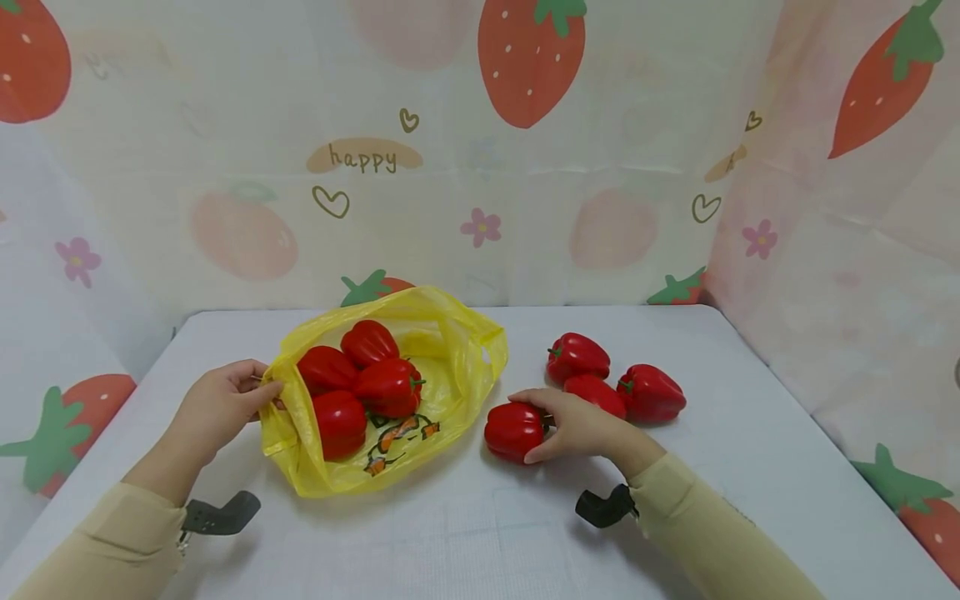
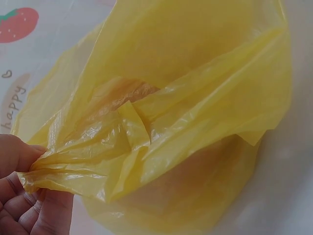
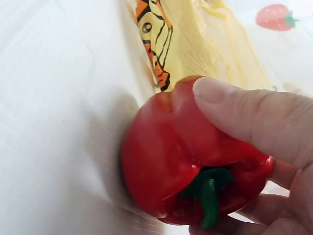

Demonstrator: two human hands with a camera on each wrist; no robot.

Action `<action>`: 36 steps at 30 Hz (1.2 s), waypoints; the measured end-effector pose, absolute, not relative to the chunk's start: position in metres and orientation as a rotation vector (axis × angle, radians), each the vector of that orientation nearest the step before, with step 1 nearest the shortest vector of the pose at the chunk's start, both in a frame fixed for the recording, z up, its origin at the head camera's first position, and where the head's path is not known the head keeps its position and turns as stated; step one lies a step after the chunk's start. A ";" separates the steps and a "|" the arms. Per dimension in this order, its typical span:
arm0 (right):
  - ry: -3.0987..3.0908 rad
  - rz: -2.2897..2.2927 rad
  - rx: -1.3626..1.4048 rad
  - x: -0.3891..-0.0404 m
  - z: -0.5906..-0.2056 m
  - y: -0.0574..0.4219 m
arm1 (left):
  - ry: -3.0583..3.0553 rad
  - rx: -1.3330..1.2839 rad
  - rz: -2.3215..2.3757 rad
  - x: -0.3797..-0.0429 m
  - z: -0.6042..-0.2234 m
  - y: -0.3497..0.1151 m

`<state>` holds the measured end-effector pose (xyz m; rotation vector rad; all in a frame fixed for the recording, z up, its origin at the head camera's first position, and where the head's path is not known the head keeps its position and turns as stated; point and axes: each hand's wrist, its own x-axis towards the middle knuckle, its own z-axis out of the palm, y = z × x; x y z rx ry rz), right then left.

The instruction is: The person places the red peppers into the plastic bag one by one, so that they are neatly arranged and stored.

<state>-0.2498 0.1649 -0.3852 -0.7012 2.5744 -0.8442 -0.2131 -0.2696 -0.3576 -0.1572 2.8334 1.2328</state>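
Observation:
A yellow plastic bag [image 1: 453, 400] lies on the table with its mouth held wide. Several red bell peppers [image 1: 388, 387] are inside it. My left hand [image 1: 225, 400] pinches the bag's left rim between thumb and fingers; the left wrist view shows the gathered plastic [image 2: 73, 171] in that grip. To the right of the bag, my right hand [image 1: 577, 425] grips another red bell pepper [image 1: 513, 432], thumb on one side and fingers on the other. In the right wrist view this bell pepper [image 3: 181, 152] has its green stem toward the camera, close over the white surface.
Just behind the right hand sit 3 more red bell peppers [image 1: 651, 393] in a loose cluster. The white table [image 1: 480, 542] ends at a curtain [image 1: 525, 192] printed with strawberries, which also runs along both sides.

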 end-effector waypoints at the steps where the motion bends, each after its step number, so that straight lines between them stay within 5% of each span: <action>1: 2.580 -0.858 -0.698 -0.249 -0.386 0.165 | 2.834 -0.158 1.231 -0.213 -0.358 -0.270; 16: 2.627 -0.964 -0.612 -0.244 -0.392 0.166 | 2.828 -0.152 1.228 -0.212 -0.357 -0.271; 36: 2.674 -1.121 -0.509 -0.251 -0.350 0.163 | 2.829 -0.152 1.242 -0.211 -0.357 -0.270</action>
